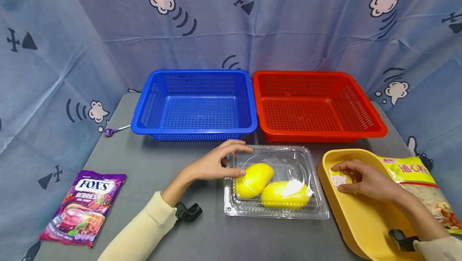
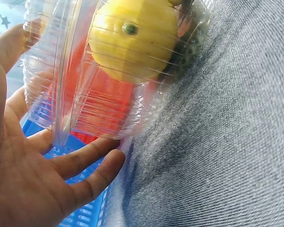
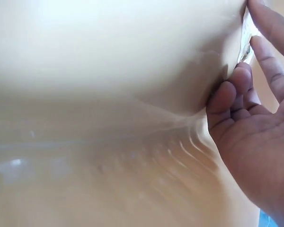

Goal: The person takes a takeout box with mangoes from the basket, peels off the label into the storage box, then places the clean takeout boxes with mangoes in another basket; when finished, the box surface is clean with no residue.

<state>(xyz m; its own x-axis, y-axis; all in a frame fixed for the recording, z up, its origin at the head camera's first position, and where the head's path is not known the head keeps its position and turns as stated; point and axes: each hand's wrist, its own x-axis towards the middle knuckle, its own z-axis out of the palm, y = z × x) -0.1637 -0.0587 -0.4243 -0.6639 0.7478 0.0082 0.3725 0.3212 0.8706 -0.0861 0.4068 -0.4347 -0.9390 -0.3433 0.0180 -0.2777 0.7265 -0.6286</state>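
A blue-grey curtain printed with pale clouds hangs behind and around my grey table. At the far left lies a purple bag of Fox's berries candy. Farther back, a purple lollipop points its white stick toward the blue basket, which stands at the back of the table. My left hand is in front of it, fingers relaxed and spread at the left side of a clear plastic container, gripping nothing; my thumb and index finger reach over its edge. The container sits in front of me, and two yellow fruits show through the plastic. Behind it, the red basket stands beside the blue one. To the right, my right hand reaches into a yellow tub, fingers curled, holding a small white-and-yellow item near its far left end. Just beyond the tub lies a yellow-topped food bag, partly hidden by my forearm.
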